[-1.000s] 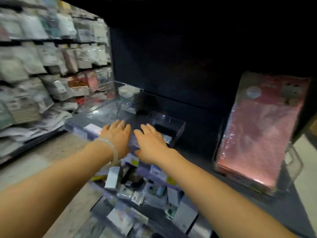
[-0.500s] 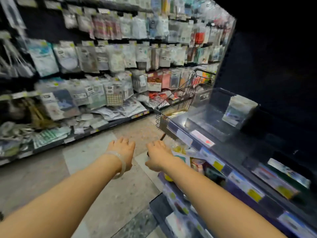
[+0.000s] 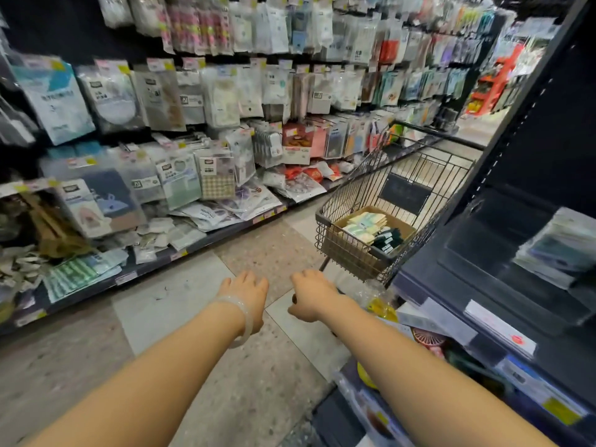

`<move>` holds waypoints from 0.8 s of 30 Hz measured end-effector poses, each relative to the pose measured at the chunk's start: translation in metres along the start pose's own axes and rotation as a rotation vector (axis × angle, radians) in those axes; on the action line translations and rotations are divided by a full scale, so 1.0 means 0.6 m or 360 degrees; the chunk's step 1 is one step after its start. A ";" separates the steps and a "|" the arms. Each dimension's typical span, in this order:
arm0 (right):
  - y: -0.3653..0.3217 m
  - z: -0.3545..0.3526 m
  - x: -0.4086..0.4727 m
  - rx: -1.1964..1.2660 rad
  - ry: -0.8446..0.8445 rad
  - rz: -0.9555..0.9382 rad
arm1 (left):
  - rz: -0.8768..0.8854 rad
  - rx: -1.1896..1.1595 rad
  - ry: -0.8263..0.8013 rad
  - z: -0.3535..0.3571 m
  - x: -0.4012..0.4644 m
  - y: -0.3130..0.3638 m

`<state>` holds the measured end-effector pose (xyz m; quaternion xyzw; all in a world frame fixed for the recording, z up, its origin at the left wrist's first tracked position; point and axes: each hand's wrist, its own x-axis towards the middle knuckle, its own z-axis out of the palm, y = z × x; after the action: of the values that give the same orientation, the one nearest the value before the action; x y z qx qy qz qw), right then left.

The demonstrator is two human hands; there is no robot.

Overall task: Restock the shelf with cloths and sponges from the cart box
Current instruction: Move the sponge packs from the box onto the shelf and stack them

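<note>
A wire shopping cart (image 3: pixel 380 201) stands in the aisle ahead to the right. Inside it sits a cardboard box (image 3: pixel 338 250) with pale green packs of cloths (image 3: pixel 364 224) and dark sponges (image 3: pixel 387 241). My left hand (image 3: pixel 246 290), with a clear bangle on the wrist, reaches forward over the floor with loosely curled fingers and holds nothing. My right hand (image 3: pixel 311 293) reaches beside it, fingers curled downward, also empty, short of the cart. The dark shelf (image 3: pixel 483 285) on my right carries a clear bin with a pack of cloths (image 3: pixel 558 250).
Hanging packaged goods (image 3: pixel 209 101) fill the wall shelving along the left side of the aisle. The tiled floor (image 3: pixel 180 304) runs between the two shelf rows. Lower tiers of the right shelf (image 3: pixel 419 337) hold small coloured items and price tags.
My view has swung left from the right shelf toward the aisle. Both hands left the clear shelf bin and now stretch toward the cart, which has come fully into view.
</note>
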<state>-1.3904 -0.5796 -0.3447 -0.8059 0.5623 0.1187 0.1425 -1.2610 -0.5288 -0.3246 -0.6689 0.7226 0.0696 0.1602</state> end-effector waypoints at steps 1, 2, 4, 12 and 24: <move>0.003 -0.004 0.025 0.0001 -0.0009 0.0013 | 0.0016 0.0003 -0.0009 0.000 0.024 -0.011; 0.005 -0.008 0.052 0.0004 -0.0020 0.0024 | 0.0031 0.0006 -0.0026 -0.001 0.049 -0.022; 0.010 -0.015 0.116 0.0015 -0.0046 0.0044 | 0.0066 0.0007 -0.0043 -0.005 0.109 -0.048; 0.013 -0.100 0.352 0.0135 -0.0087 0.0186 | 0.0179 0.0074 -0.0076 -0.077 0.347 -0.152; 0.147 -0.191 0.579 0.0274 -0.0103 0.0574 | 0.0655 0.0160 -0.0144 -0.189 0.691 -0.146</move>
<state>-1.3518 -0.9532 -0.3686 -0.6726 0.7008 0.1197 0.2053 -1.2122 -0.9644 -0.3430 -0.4946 0.8385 0.0947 0.2082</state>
